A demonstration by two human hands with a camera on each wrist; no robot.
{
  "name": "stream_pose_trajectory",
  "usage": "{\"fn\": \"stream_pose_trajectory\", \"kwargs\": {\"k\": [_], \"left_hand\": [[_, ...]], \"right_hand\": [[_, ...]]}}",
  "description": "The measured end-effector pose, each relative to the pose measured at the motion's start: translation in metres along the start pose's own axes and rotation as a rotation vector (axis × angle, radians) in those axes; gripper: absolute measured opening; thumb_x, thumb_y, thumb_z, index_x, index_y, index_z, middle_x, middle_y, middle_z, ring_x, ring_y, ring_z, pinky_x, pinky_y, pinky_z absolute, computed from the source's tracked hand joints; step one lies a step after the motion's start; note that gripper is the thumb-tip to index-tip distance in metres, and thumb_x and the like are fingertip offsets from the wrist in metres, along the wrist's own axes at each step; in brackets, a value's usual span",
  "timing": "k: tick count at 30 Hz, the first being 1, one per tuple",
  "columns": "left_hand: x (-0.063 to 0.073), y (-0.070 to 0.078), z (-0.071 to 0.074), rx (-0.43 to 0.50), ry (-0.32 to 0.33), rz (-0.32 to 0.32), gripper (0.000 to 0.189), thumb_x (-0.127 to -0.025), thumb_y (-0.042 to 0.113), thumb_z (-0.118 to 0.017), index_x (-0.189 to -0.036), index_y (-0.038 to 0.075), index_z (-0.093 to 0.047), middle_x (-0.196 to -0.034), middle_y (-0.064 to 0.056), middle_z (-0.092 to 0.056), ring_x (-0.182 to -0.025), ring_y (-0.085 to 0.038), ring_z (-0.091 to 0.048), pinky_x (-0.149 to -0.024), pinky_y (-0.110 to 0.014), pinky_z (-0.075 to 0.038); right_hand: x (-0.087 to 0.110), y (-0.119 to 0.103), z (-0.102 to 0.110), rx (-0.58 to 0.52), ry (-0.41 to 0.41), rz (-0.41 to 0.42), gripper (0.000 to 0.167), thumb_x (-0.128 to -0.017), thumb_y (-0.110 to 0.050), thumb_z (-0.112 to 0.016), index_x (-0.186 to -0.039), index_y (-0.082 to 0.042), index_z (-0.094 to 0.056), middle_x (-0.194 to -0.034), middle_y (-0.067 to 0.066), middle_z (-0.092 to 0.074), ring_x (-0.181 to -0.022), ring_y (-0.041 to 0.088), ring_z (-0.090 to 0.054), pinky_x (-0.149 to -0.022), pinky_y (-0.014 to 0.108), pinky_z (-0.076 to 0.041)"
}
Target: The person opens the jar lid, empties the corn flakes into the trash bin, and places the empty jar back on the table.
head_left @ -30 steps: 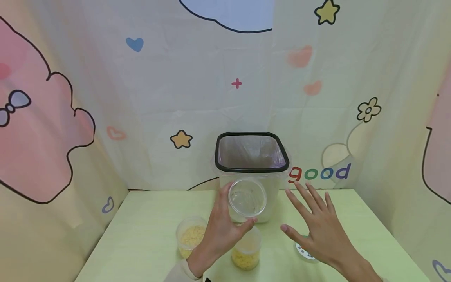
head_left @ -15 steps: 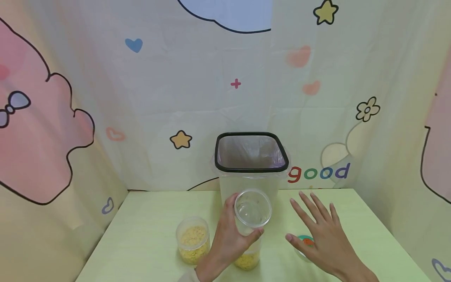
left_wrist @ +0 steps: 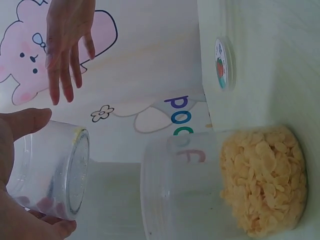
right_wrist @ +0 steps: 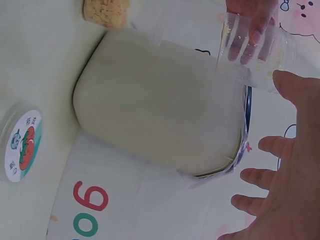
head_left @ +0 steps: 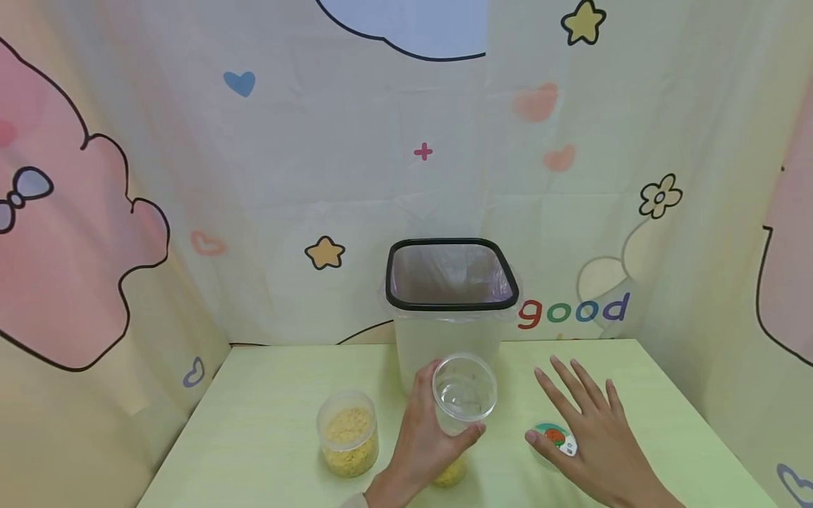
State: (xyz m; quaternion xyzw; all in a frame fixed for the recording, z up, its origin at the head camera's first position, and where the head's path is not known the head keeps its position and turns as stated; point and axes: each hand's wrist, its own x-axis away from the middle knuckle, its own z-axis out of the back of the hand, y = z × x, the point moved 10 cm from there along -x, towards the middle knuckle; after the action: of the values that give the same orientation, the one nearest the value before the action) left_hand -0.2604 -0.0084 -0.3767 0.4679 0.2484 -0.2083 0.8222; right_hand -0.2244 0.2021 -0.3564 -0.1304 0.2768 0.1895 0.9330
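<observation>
My left hand (head_left: 424,443) grips a clear plastic jar (head_left: 466,388) around its side, thumb on the near side and fingers on the far side. A few yellowish crumbs cling inside that jar (right_wrist: 262,50) in the right wrist view. My right hand (head_left: 597,441) hovers to the right with fingers spread, holding nothing. Below it lies a round lid (head_left: 556,436) with a red fruit picture, partly covered by the hand. Under my left forearm stands a clear jar of yellow flakes (left_wrist: 262,180), mostly hidden in the head view.
Another flake-filled jar (head_left: 348,441) stands on the table to the left. A pale bin (head_left: 452,306) with a black rim and a plastic liner stands at the table's back edge. A printed curtain (head_left: 286,155) hangs behind and at both sides.
My left hand has lowered the jar and brought it right, toward me. My right hand has shifted down and slightly right, its fingers still spread. More of the lid and left jar shows.
</observation>
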Motion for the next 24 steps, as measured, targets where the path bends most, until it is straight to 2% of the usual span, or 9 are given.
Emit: {"fn": "stream_pose_trajectory", "kwargs": {"k": [4, 12, 18, 24], "left_hand": [[0.002, 0.002, -0.008, 0.008, -0.021, -0.006, 0.101, -0.066, 0.032, -0.089, -0.147, 0.014, -0.031, -0.137, -0.002, -0.05, -0.119, -0.02, -0.057, -0.099, -0.039, -0.051], [0.007, 0.001, -0.026, 0.044, -0.057, 0.034, 0.101, -0.067, 0.033, -0.088, -0.147, 0.015, -0.03, -0.138, -0.002, -0.051, -0.119, -0.022, -0.058, -0.098, -0.039, -0.051], [0.01, 0.002, -0.04, 0.073, -0.076, 0.061, 0.101, -0.067, 0.035, -0.088, -0.148, 0.018, -0.029, -0.138, 0.001, -0.049, -0.118, -0.021, -0.058, -0.097, -0.037, -0.051], [0.014, 0.001, -0.056, 0.114, -0.118, 0.09, 0.1, -0.07, 0.035, -0.087, -0.148, 0.018, -0.028, -0.14, 0.001, -0.048, -0.121, -0.021, -0.057, -0.101, -0.038, -0.05]], "right_hand": [[0.005, 0.005, -0.001, 0.013, -0.003, -0.007, 0.084, -0.083, -0.052, -0.07, -0.154, -0.029, -0.032, -0.162, 0.005, -0.027, -0.152, 0.028, -0.014, -0.121, 0.063, 0.0], [0.016, 0.015, -0.003, 0.038, -0.005, -0.021, 0.083, -0.082, -0.052, -0.07, -0.153, -0.028, -0.034, -0.16, 0.006, -0.031, -0.149, 0.031, -0.02, -0.12, 0.063, 0.004], [0.023, 0.024, -0.004, 0.059, -0.01, -0.038, 0.086, -0.081, -0.056, -0.069, -0.154, -0.03, -0.032, -0.158, 0.008, -0.033, -0.147, 0.033, -0.022, -0.118, 0.068, 0.001], [0.031, 0.031, -0.006, 0.054, 0.01, -0.049, 0.087, -0.079, -0.05, -0.073, -0.154, -0.029, -0.033, -0.158, 0.007, -0.033, -0.149, 0.032, -0.02, -0.117, 0.068, 0.004]]}}
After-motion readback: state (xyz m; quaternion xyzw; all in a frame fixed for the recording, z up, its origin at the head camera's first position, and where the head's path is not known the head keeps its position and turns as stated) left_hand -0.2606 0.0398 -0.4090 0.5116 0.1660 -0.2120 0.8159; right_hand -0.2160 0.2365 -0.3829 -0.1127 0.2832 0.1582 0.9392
